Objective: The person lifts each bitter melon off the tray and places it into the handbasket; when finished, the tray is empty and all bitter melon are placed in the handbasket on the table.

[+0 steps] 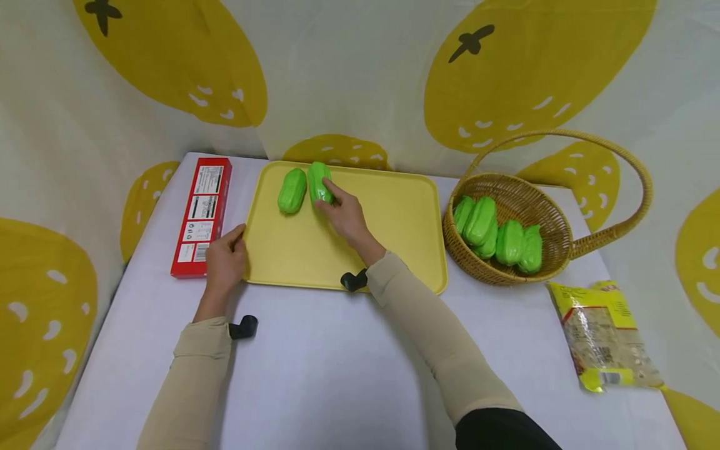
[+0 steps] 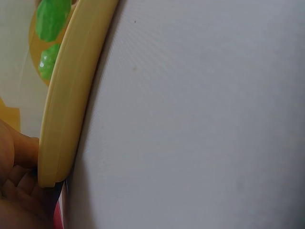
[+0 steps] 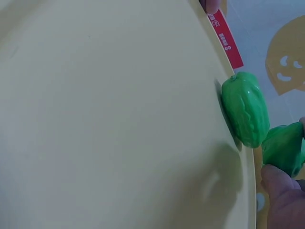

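A yellow tray (image 1: pixel 388 219) lies on the table. Its left edge is gripped by my left hand (image 1: pixel 227 259), with the thumb at the rim (image 2: pixel 55 119) and the fingers curled beside and below it. My right hand (image 1: pixel 345 215) pinches a shiny green wrapped packet (image 1: pixel 319 181) between thumb and fingers over the tray's far left part. Just left of it, a second green packet (image 1: pixel 292 191) rests on the tray. In the right wrist view, the held packet (image 3: pixel 282 149) shows beside the resting one (image 3: pixel 245 109), at the tray's edge.
A wicker basket (image 1: pixel 469 265) with a tall handle stands right of the tray, holding several green packets (image 1: pixel 480 222). A red box (image 1: pixel 197 219) lies left of the tray, close to my left hand. A yellow and clear plastic bag (image 1: pixel 604 337) lies near the table's right edge.
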A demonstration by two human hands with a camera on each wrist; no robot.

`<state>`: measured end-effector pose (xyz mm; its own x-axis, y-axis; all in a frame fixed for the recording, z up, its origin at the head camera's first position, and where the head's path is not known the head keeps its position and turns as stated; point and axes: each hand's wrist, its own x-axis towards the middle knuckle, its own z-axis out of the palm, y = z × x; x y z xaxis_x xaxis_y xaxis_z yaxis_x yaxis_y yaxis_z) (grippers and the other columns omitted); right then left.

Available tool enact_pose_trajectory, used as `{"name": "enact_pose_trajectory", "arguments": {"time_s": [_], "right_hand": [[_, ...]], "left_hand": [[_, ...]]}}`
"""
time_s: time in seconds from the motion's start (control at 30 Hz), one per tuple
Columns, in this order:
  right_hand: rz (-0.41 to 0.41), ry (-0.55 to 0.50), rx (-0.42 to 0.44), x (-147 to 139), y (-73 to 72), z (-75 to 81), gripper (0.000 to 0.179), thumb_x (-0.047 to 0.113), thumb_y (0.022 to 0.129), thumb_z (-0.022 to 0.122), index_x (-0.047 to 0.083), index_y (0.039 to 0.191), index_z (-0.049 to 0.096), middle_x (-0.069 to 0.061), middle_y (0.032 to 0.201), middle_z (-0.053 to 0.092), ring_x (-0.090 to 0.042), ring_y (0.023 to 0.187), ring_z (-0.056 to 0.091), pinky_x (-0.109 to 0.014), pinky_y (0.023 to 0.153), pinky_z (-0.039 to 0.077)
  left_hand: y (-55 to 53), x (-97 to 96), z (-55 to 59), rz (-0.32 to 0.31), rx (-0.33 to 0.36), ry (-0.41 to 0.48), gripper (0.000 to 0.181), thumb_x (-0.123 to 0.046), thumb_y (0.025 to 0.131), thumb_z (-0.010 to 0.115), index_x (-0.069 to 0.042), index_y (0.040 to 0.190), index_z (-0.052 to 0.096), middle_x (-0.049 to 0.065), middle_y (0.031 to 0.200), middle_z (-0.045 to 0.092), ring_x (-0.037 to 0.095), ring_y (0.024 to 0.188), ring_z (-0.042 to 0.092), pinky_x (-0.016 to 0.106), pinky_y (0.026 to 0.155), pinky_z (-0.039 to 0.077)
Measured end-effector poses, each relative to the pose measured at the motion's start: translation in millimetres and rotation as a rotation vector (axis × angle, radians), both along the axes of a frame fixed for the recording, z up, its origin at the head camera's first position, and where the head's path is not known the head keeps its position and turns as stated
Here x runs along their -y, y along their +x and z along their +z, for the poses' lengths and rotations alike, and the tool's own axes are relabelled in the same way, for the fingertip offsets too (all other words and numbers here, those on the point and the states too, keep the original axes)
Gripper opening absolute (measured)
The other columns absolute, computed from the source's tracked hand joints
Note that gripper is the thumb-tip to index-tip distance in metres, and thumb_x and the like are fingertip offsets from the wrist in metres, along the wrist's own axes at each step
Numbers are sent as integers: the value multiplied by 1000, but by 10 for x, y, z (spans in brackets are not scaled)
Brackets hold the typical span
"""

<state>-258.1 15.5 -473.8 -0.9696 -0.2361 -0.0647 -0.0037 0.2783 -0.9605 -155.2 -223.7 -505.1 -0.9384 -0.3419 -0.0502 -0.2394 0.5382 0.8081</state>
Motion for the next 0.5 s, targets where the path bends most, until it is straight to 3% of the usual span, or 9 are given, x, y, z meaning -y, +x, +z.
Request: {"name": "enact_pose_trajectory", "arguments": {"time_s": [0.2, 0.5], "right_hand": [[26, -69, -1, -75, 69, 42, 60, 23, 101, 65, 23, 156, 42, -12, 163, 41, -24, 147, 44, -35, 113, 45], [14, -135, 10, -271, 217, 113, 59, 23, 100, 66, 24, 155, 44, -10, 163, 40, -23, 146, 45, -36, 112, 46]], "left_hand": [[-12, 6, -37, 0, -45, 0, 43, -6, 104, 42, -3, 145, 55, 19, 147, 57, 30, 126, 57, 46, 103, 49], [-5, 16, -21, -1, -26, -2, 43, -7, 105, 43, -5, 146, 54, 17, 149, 56, 30, 129, 56, 46, 105, 48]]}}
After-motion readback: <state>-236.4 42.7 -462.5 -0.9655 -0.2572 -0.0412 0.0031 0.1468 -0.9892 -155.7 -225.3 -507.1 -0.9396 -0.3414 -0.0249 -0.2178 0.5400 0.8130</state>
